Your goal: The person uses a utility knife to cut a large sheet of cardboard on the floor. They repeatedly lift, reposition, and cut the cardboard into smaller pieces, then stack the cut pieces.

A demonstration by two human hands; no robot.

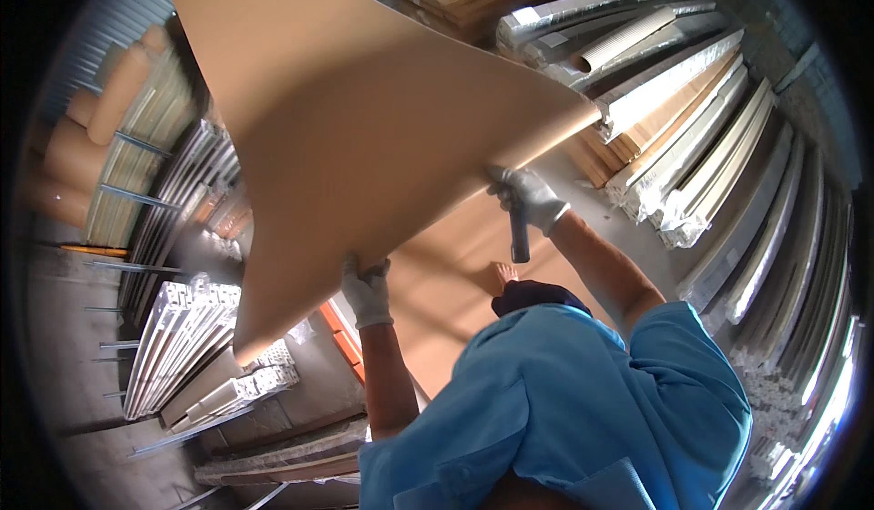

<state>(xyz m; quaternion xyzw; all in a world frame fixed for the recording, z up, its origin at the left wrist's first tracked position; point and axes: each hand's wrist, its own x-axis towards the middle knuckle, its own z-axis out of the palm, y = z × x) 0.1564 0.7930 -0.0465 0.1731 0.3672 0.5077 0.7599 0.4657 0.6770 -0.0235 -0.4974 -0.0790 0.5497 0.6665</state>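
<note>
One sheet (346, 127), edge at both grips (368, 295) (535, 202)

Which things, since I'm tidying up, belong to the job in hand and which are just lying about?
Job in hand:
brown cardboard sheet, gripped by left hand
dark cylindrical handle, in right hand

Apparently lying about:
brown rolls
ribbed tube, right
white profile bundles, left

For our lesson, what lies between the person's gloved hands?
The head view shows the edge of the raised brown sheet, running from left hand to right hand.
</note>
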